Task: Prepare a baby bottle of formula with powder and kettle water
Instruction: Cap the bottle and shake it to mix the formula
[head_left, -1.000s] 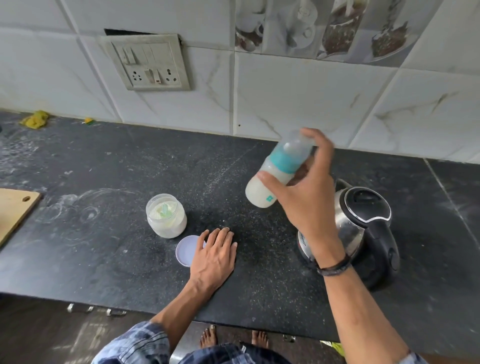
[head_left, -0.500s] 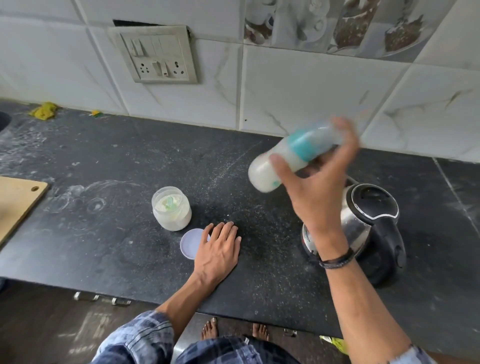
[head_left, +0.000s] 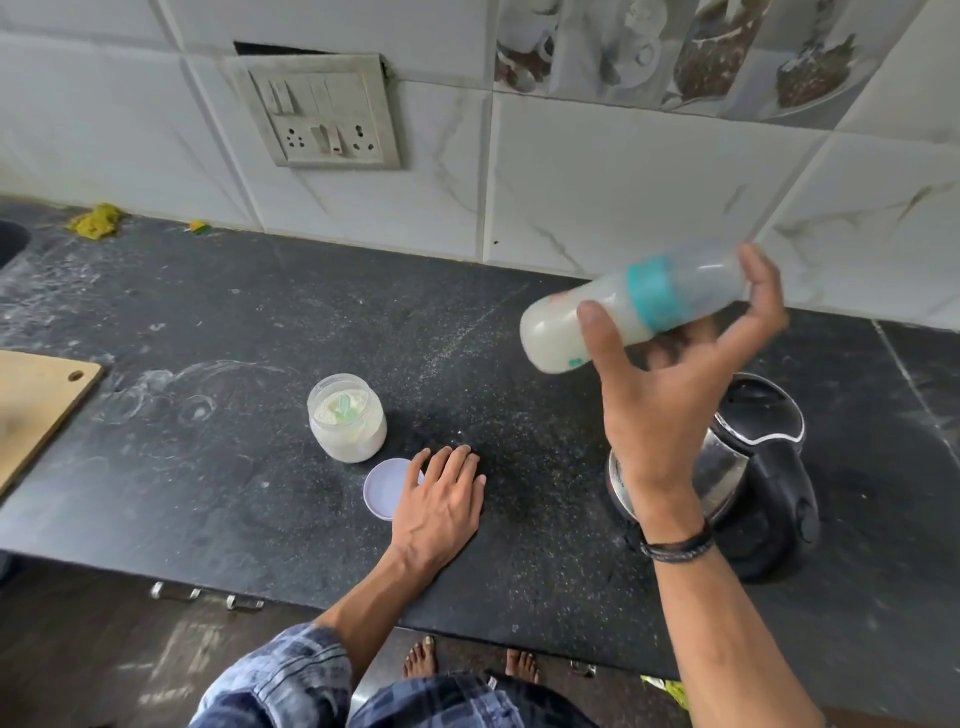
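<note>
Since the frame half a second back, your right hand (head_left: 670, 374) has tipped the baby bottle (head_left: 623, 306) further over. Head view: it is held in the air near horizontal, base to the left, capped end to the right, above and left of the kettle (head_left: 753, 467) in frame. Your thumb curls over the milky body and your fingers wrap behind it. Your left hand (head_left: 441, 499) has stayed flat on the countertop (head_left: 260, 338), fingers straight, holding nothing, thumb side against the loose lid (head_left: 387, 488). The powder jar (head_left: 347, 431) stands open just beyond the lid, with a green scoop (head_left: 343, 410) inside. A cutting board (head_left: 36, 405) lies at the left edge
</note>
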